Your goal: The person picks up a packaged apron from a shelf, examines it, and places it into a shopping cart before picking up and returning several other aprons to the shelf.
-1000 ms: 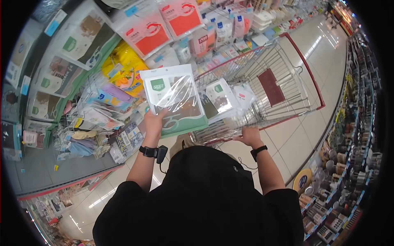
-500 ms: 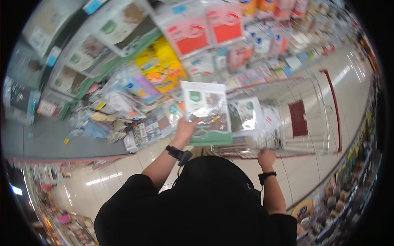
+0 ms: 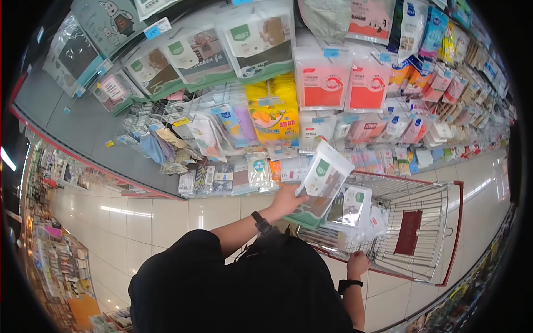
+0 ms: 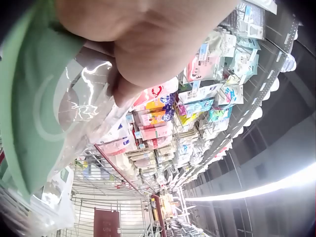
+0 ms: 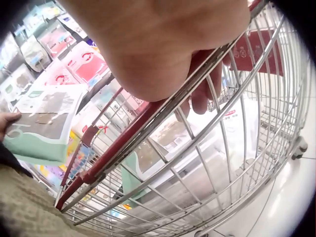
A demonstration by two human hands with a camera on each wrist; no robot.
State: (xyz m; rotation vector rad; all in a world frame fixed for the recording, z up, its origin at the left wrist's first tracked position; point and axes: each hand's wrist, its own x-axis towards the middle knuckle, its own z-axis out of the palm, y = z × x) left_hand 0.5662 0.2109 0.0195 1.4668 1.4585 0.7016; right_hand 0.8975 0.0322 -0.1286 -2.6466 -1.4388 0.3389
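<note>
Since the earlier frames the head view has swung to take in more of the shelving, and the left arm now stretches further right, its packet leaning where it stood upright in that view. Largest is the grey metal shelf (image 3: 83,127) with its hanging goods; then the red-railed silver wire shopping cart (image 5: 126,140). The flat clear-plastic packet with a green base (image 3: 323,186) is tilted above the cart's near end, its lower edge pinched by the left hand (image 3: 287,200). The right hand (image 3: 358,264) curls round the cart's rail. The step in hand looks like bringing the packet over the cart; setting it down would call for lowering it, then easing the left hand's pinch. Similar white-and-grey packets (image 3: 351,206) lie inside. "Kitchen fa" reads on a grey-and-green hanging packet (image 3: 198,55); the lettering on the dark red plaque (image 3: 408,232) is too small to read.
</note>
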